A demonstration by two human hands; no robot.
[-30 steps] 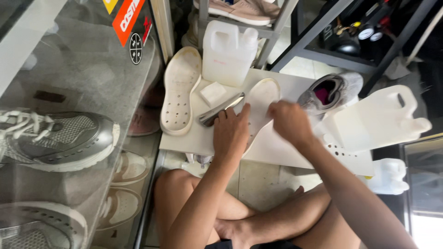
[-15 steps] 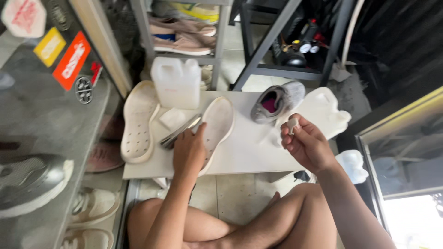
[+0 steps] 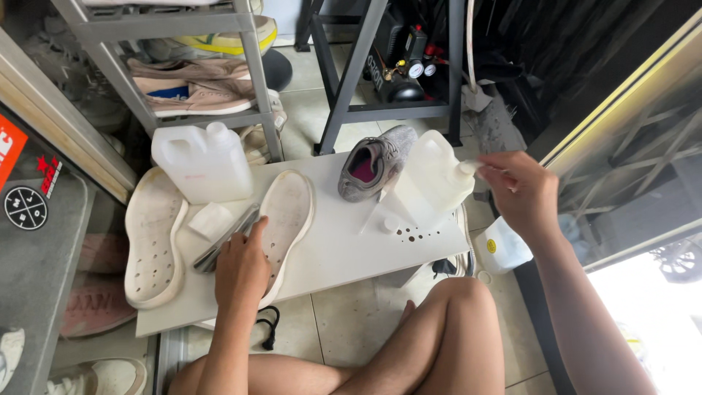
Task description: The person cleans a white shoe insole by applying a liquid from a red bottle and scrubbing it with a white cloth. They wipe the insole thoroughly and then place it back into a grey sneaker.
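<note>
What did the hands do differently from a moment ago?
The right hand left the white sole and moved out right to the spout of the tilted white jug, fingers pinched there. The left hand stayed pressing the sole on the white board. The grey shoe stayed put.

In front of me a white board (image 3: 329, 256) carries two soles (image 3: 287, 219) (image 3: 152, 245), two jugs (image 3: 201, 162) (image 3: 433, 179), a grey shoe (image 3: 376, 161), a white pad (image 3: 210, 219) and a metal tool (image 3: 223, 241).
</note>
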